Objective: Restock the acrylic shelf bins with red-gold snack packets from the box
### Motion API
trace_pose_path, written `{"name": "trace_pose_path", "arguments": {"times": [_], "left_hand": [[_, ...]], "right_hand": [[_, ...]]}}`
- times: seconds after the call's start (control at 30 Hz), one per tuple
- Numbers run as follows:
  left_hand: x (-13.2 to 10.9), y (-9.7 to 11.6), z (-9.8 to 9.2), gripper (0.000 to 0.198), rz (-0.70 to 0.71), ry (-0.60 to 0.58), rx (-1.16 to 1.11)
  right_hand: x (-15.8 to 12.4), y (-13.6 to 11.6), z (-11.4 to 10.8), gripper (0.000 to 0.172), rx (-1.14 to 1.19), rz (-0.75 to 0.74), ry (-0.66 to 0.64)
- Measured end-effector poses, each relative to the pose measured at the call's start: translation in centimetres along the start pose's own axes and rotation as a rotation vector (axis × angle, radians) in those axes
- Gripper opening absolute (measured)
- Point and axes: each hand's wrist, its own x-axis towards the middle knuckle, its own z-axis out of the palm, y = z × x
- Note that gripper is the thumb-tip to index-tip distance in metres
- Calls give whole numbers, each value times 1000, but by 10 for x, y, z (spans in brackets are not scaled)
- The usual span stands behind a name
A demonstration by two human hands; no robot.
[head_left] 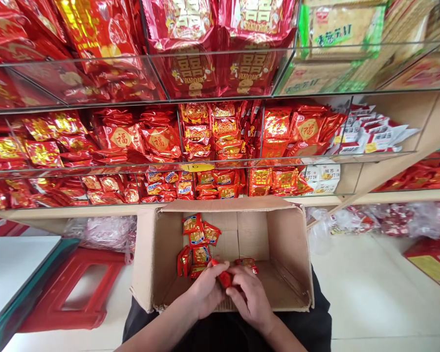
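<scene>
Over the near side of an open cardboard box (286,244), my left hand (208,288) and my right hand (250,293) come together. Both are closed around a small red snack packet (225,278), which the fingers partly cover. Several red and gold snack packets (200,238) lie in the left part of the box, some flat and some standing on edge. Just beyond my right hand rests another red packet (247,264), partly hidden by the fingers. The box sits at my lap, with its far flap against the shelf edge.
Shelves with clear dividers hold red snack packs (124,137), double-happiness bags (190,58) and green-edged cracker packs (337,34). A red plastic stool (95,313) and a teal-edged white lid (18,264) are at left. Plastic-bagged goods (106,234) lie under the shelf.
</scene>
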Motion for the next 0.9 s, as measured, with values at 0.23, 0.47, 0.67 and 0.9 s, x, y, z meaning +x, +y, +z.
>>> {"name": "trace_pose_path", "arguments": {"times": [0.23,0.47,0.67,0.9], "left_hand": [[-7,6,6,33,248,16,214],[-20,22,21,44,467,23,1072],[-28,111,57,33,1013,195,1708],[48,196,62,65,336,282,2205]], "right_hand": [[1,11,2,44,367,261,240],[12,11,-3,40,970,487,74],[13,25,-11,31,1172,580,331],[12,30,-11,31,1196,607,277]]}}
